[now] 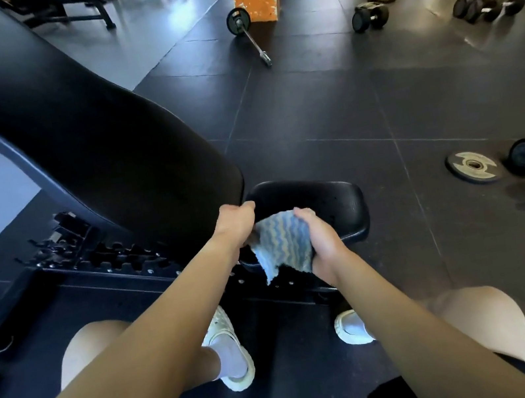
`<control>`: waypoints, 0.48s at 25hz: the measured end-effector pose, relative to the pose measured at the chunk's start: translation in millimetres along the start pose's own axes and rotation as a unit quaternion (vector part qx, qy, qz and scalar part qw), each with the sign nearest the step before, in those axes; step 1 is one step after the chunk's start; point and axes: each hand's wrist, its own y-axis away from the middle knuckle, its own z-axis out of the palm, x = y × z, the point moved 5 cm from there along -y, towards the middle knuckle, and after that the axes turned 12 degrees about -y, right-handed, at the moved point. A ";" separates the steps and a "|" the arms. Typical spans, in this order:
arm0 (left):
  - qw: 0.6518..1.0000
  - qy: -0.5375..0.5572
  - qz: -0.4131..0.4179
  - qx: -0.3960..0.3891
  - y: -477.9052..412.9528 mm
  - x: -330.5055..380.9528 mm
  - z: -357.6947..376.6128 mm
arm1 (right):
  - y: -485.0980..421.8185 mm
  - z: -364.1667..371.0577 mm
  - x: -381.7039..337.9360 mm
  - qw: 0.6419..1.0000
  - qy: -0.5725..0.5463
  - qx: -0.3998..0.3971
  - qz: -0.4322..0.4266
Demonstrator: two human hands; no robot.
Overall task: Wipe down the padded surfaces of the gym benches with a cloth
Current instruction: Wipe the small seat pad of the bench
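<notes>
- Holding the cloth (282,244) in the right hand (323,240): fingers are curled over its right edge, and the fabric hangs bunched with its lower corner loose.
- Left hand (235,222): fingers are curled at the lower tip of the backrest (85,124), at the gap between it and the seat pad (331,201). Cannot tell whether they clamp the pad edge or a corner of the cloth.
- Cloth position: between the two hands, in front of the seat pad's near left part. Contact with the pad cannot be confirmed.
- Key relation: the seat pad lies just beyond the cloth, away from the body and slightly right. The right hand is nearer to it; the left hand is nearer the backrest.
- Axes: the backrest runs from the left hand up and away to the upper left, steeply inclined. The seat pad lies roughly crosswise in the view.
- Judgement: the seat pad is the shorter reach, needing only the cloth spread flat and pushed forward-right. Wiping the backrest would mean carrying the cloth left across the gap, then stroking along the incline.
- Progress: not readable, as both pads are glossy black with no visible wipe marks.
</notes>
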 end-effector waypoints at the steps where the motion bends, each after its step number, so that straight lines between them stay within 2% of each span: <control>1: 0.998 -0.042 -0.040 -0.035 3.6 -8.9 0.1 | 3.3 3.7 -1.9 0.999 -0.031 -0.019 0.002; 3: 0.983 -0.069 -0.102 -0.134 12.5 -24.5 4.5 | 5.7 8.7 -6.2 0.996 -0.067 -0.053 -0.017; 5: 0.984 -0.014 -0.079 -0.157 13.1 -26.6 7.2 | 3.1 7.2 -5.8 0.996 -0.064 -0.059 -0.022; 7: 0.991 0.087 -0.015 -0.099 3.2 -21.1 3.6 | -2.9 2.2 0.9 0.999 -0.026 -0.042 -0.011; 9: 0.993 0.103 0.030 -0.040 -1.2 -15.9 -0.7 | -6.0 -3.7 6.5 0.999 0.047 0.003 -0.020; 12: 0.990 -0.092 0.100 0.035 -2.8 -12.9 -10.6 | -4.5 -8.4 3.8 0.989 0.120 0.054 -0.067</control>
